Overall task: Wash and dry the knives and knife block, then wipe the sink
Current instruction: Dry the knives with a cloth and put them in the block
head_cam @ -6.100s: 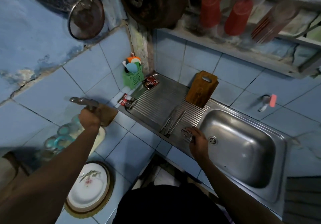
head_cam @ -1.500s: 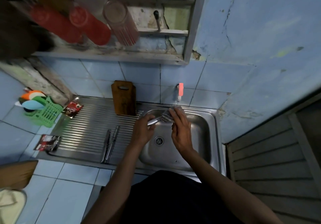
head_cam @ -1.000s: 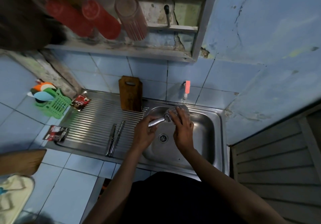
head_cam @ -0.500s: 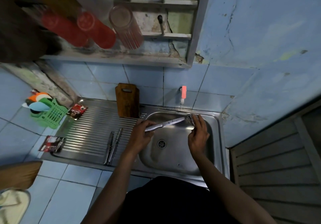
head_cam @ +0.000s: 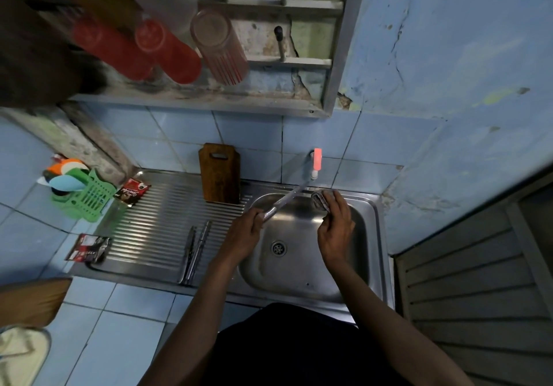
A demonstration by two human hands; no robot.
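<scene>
Head view: a person is standing at a steel sink point(head_cam: 371, 236), the left hand point(head_cam: 244, 234) gripping a knife point(head_cam: 285, 201) by its handle and holding it over the basin, blade angling up toward the tap point(head_cam: 316, 161). The right hand point(head_cam: 335, 227) is clutching a bunched cloth point(head_cam: 319, 200) near the basin's far rim, just beside the blade tip. Two more knives point(head_cam: 194, 251) are lying side by side on the ribbed drainboard point(head_cam: 149, 230), and the wooden block point(head_cam: 220, 173) is standing upright at its back edge against the tiles.
</scene>
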